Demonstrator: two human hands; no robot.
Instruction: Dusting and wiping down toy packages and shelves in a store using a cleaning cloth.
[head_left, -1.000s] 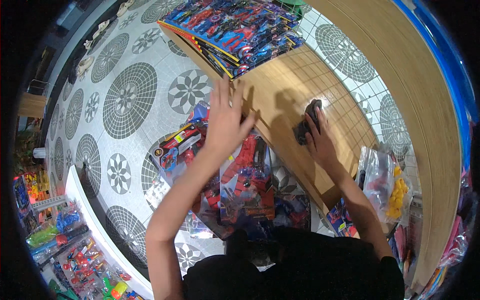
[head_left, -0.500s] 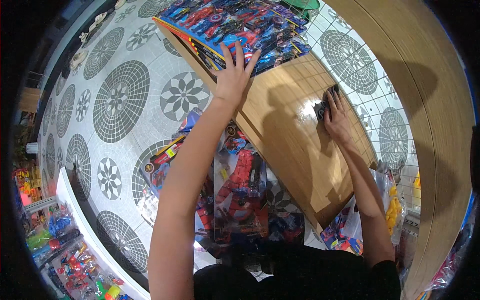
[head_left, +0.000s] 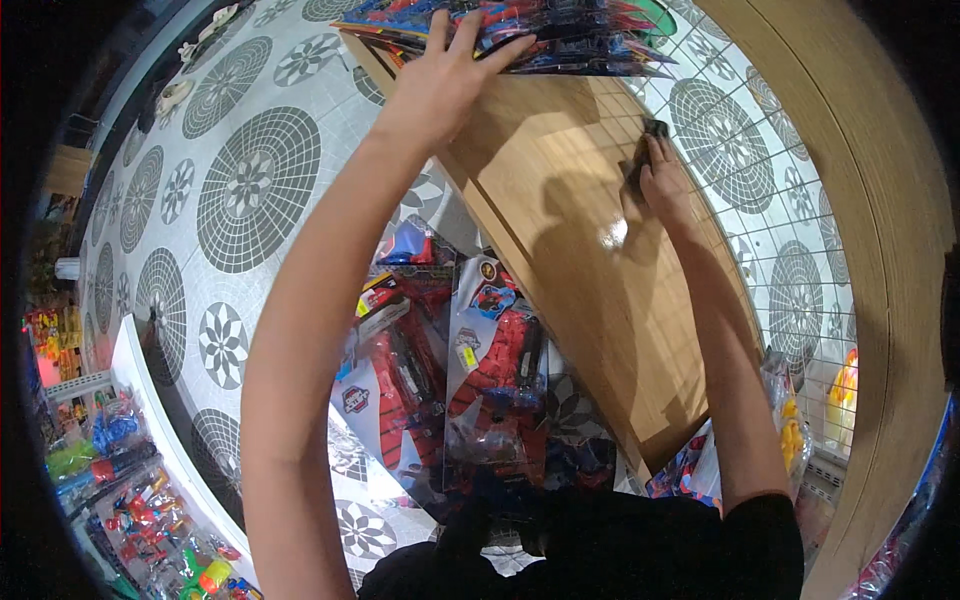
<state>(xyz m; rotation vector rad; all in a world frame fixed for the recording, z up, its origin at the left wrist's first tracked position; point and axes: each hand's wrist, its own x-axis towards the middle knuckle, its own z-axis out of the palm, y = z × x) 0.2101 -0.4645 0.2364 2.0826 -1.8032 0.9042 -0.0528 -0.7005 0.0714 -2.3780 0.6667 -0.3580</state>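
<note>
head view: the left hand is spread wide open, fingers splayed, palm flat against the stack of packaged toys at the far end of the wooden shelf board. the right hand is curled, pressing a dark cloth onto the board.

Single head-worn fisheye view, looked steeply down from above the person's shoulders. Faced forward over a wooden shelf board and patterned tile floor. Both forearms entered from the lower edge, close. Rim bent straight edges. No second view.
</note>
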